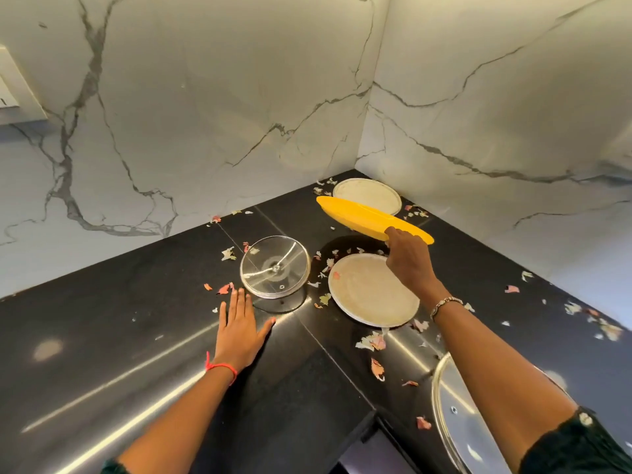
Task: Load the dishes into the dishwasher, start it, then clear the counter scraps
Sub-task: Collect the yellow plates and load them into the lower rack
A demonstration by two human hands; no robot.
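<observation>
My right hand (408, 260) grips the near rim of a yellow plate (362, 215) and holds it tilted above the black counter (136, 336). Under it lies a round white plate (371, 290). A second white plate (367, 195) sits in the far corner. My left hand (239, 325) rests flat on the counter with fingers spread, just short of an upturned glass pot lid (275, 266). Onion-skin scraps (371, 342) are scattered around the plates and lid.
Marble walls meet in a corner behind the plates. A larger glass lid with a steel rim (455, 415) lies at the lower right, partly under my right forearm. More scraps (595, 318) lie along the right counter. A wall switch plate (13, 90) is at far left.
</observation>
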